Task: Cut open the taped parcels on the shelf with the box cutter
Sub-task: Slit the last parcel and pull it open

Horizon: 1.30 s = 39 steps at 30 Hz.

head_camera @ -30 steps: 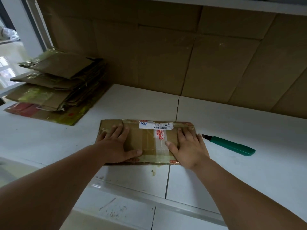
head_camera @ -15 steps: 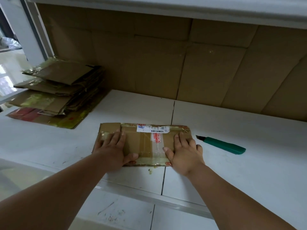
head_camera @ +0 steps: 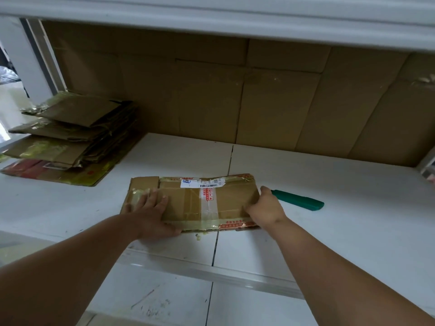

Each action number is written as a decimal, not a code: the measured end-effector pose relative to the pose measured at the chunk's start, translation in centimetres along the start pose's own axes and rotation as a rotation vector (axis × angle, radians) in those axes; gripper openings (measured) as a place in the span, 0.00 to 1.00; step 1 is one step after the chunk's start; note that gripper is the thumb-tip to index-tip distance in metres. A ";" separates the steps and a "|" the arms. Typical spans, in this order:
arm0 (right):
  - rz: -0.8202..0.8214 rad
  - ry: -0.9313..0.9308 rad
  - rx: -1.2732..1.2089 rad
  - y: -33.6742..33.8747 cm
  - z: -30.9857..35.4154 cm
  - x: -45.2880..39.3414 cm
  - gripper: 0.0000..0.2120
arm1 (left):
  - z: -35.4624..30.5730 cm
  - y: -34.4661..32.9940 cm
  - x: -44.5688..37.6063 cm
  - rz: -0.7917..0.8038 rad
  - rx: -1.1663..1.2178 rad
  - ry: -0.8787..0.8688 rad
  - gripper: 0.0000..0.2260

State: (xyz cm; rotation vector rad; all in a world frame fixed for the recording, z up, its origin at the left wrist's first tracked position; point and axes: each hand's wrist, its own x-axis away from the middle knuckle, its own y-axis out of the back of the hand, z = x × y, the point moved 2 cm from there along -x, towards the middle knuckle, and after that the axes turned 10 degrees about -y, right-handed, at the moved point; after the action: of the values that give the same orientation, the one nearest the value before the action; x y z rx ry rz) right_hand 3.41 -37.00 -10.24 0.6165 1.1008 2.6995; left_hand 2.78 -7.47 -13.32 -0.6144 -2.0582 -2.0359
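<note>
A flat brown cardboard parcel (head_camera: 195, 203) with clear and red-printed tape and a white barcode label lies on the white shelf (head_camera: 329, 184). My left hand (head_camera: 153, 215) rests flat on its left part, fingers straight. At the parcel's right end my right hand (head_camera: 266, 208) curls around the edge and grips it. A green box cutter (head_camera: 299, 203) lies on the shelf just right of that hand, untouched, its blade end hidden behind the hand.
A stack of flattened cardboard boxes (head_camera: 70, 132) sits at the back left of the shelf. Brown cardboard sheets (head_camera: 259, 102) line the back wall. An upper shelf edge (head_camera: 211, 17) hangs overhead. A lower white ledge (head_camera: 211, 267) runs in front.
My right hand slid from lying flat on the parcel's top to its right end and now grips that edge. The left hand stayed flat on the left part. The view tilted up slightly.
</note>
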 end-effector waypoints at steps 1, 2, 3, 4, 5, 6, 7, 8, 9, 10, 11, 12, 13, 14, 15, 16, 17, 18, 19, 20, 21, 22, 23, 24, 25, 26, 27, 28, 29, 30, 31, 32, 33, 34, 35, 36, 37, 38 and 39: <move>0.036 -0.051 -0.146 0.5 -0.1 0.1 0.26 | -0.2 0.1 0.1 -0.004 0.010 0.015 0.51; 0.062 -0.092 -0.247 1.0 -0.2 0.2 0.23 | -0.5 0.1 0.2 -0.007 0.018 0.026 0.50; 0.072 -0.113 -0.297 1.4 -0.3 0.3 0.19 | -0.7 0.2 0.4 -0.009 0.029 0.034 0.48; 0.080 -0.123 -0.321 1.7 -0.4 0.4 0.16 | -0.9 0.3 0.6 -0.011 0.044 0.037 0.47; 0.101 -0.132 -0.351 1.8 -0.6 0.6 0.13 | -1.0 0.4 0.8 -0.013 0.057 0.036 0.46; 0.150 -0.142 -0.390 1.9 -0.8 0.8 0.11 | -1.0 0.4 1.1 -0.017 0.068 0.037 0.45; 0.220 -0.155 -0.424 1.7 -0.9 1.1 0.09 | -0.9 0.6 1.4 -0.025 0.075 0.044 0.44; 0.290 -0.170 -0.452 1.6 -1.1 1.4 0.09 | -0.8 0.7 1.7 -0.035 0.081 0.060 0.43; 0.346 -0.179 -0.484 1.4 -1.3 1.7 0.10 | -0.6 0.9 2.2 -0.046 0.092 0.077 0.41; 0.378 -0.179 -0.526 1.3 -1.3 1.9 0.11 | -0.5 1.0 2.6 -0.060 0.106 0.094 0.39; 0.392 -0.172 -0.579 1.3 -1.3 2.1 0.11 | -0.5 1.1 3.1 -0.078 0.126 0.109 0.37; 0.398 -0.167 -0.638 1.2 -1.3 2.3 0.11 | -0.4 1.3 3.7 -0.110 0.156 0.127 0.34; 0.406 -0.166 -0.698 1.2 -1.2 2.5 0.11 | -0.4 1.4 4.2 -0.162 0.197 0.150 0.32; 0.416 -0.167 -0.757 1.0 -1.0 2.7 0.12 | -0.3 1.6 4.8 -0.234 0.251 0.184 0.30; 0.429 -0.169 -0.815 0.8 -0.8 3.0 0.12 | -0.3 1.9 5.4 -0.318 0.322 0.228 0.29; 0.443 -0.166 -0.865 0.5 -0.5 3.3 0.12 | -0.2 2.2 5.9 -0.406 0.413 0.277 0.29; 0.456 -0.160 -0.910 0.2 -0.2 3.7 0.12 | -0.2 2.5 6.3 -0.492 0.515 0.322 0.29; 0.468 -0.149 -0.951 -0.1 0.2 4.1 0.12 | -0.1 2.8 6.6 -0.563 0.619 0.357 0.31; 0.480 -0.136 -0.993 -0.3 0.6 4.5 0.12 | -0.1 3.1 6.9 -0.607 0.735 0.378 0.33; 0.490 -0.123 -1.035 -0.6 1.1 4.8 0.12 | 0.0 3.4 7.0 -0.625 0.878 0.378 0.35; 0.504 -0.109 -1.078 -0.8 1.6 5.2 0.13 | 0.0 3.7 7.1 -0.623 1.049 0.360 0.36; 0.518 -0.095 -1.116 -1.1 2.1 5.6 0.13 | -0.1 4.1 7.2 -0.607 1.233 0.330 0.37; 0.530 -0.081 -1.153 -1.4 2.6 6.0 0.14 | -0.2 4.5 7.4 -0.581 1.402 0.298 0.37; 0.541 -0.067 -1.182 -1.8 3.2 6.4 0.15 | -0.1 4.8 7.5 -0.566 1.529 0.264 0.37; 0.552 -0.056 -1.208 -2.3 3.8 6.8 0.15 | 0.3 5.1 7.5 -0.575 1.624 0.228 0.39; 0.564 -0.044 -1.224 -2.5 4.1 7.1 0.16 | 0.4 5.4 7.2 -0.613 1.700 0.195 0.42; 0.572 -0.030 -1.230 -3.2 4.6 7.6 0.16 | 1.1 5.7 7.1 -0.656 1.757 0.161 0.46; 0.583 -0.012 -1.219 -3.8 4.9 8.0 0.16 | 1.9 6.1 7.0 -0.708 1.798 0.133 0.48; 0.603 0.002 -1.195 -4.4 5.4 8.5 0.17 | 2.9 6.6 7.1 -0.754 1.811 0.112 0.50; 0.622 0.009 -1.165 -5.0 5.8 9.1 0.17 | 4.1 7.0 7.1 -0.785 1.789 0.092 0.52; 0.636 0.004 -1.133 -5.5 6.2 9.5 0.16 | 5.2 7.6 7.3 -0.799 1.749 0.069 0.52; 0.631 -0.007 -1.105 -5.9 6.6 9.9 0.15 | 6.3 8.1 7.5 -0.803 1.711 0.033 0.52; 0.606 -0.027 -1.092 -6.4 7.0 10.2 0.12 | 7.5 8.5 7.7 -0.799 1.689 -0.006 0.50; 0.572 -0.051 -1.097 -6.8 7.5 10.4 0.10 | 8.7 8.9 7.9 -0.798 1.674 -0.041 0.47; 0.544 -0.072 -1.107 -7.2 8.0 10.6 0.09 | 9.7 9.2 8.2 -0.800 1.655 -0.069 0.40; 0.532 -0.086 -1.101 -7.7 8.6 10.8 0.08 | 10.8 9.4 8.5 -0.800 1.629 -0.089 0.31; 0.533 -0.094 -1.078 -8.2 9.2 11.2 0.09 | 11.8 9.5 8.9 -0.792 1.612 -0.102 0.23; 0.545 -0.096 -1.048 -8.9 10.0 11.5 0.09 | 12.9 9.5 9.1 -0.784 1.613 -0.116 0.19; 0.565 -0.096 -1.022 -9.5 10.7 11.8 0.09 | 14.1 9.5 9.3 -0.780 1.622 -0.131 0.17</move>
State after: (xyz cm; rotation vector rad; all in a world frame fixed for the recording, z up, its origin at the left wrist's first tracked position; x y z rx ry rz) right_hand -2.69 -19.88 -6.27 0.8864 -0.6102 3.0730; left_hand 0.49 7.68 -1.51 0.4340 -3.2493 0.1481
